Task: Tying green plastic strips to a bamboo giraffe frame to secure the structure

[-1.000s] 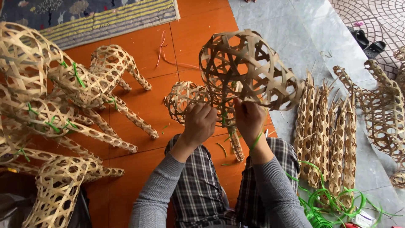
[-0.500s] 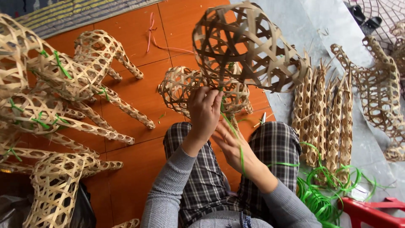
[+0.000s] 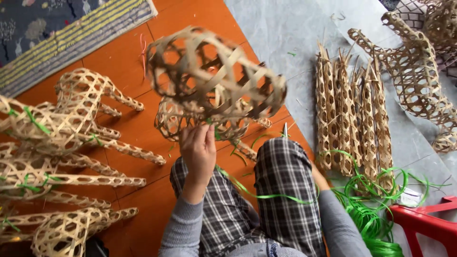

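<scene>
A rounded open-weave bamboo form (image 3: 214, 76) is raised, blurred, over my lap. A smaller woven piece (image 3: 173, 119) lies under it on the orange floor. My left hand (image 3: 197, 150) pinches the lower edge of the raised form, where a green plastic strip (image 3: 257, 194) starts. The strip runs across my checked trouser legs toward the right. My right arm reaches down past my right knee. Only its wrist (image 3: 320, 181) shows, and the hand is hidden behind the knee, near a heap of green strips (image 3: 366, 214).
Several long-legged woven bamboo figures (image 3: 71, 138) are stacked on the left. A row of narrow woven tubes (image 3: 352, 109) lies on a grey sheet (image 3: 281, 33) at right, with a larger woven piece (image 3: 414, 71) beyond. A red plastic stool (image 3: 423, 226) stands at lower right, a striped rug (image 3: 71, 33) at the top left.
My right hand left the bamboo form and dropped to the right past my knee. The form has swung up and left in my left hand, and a green strip trails across my lap.
</scene>
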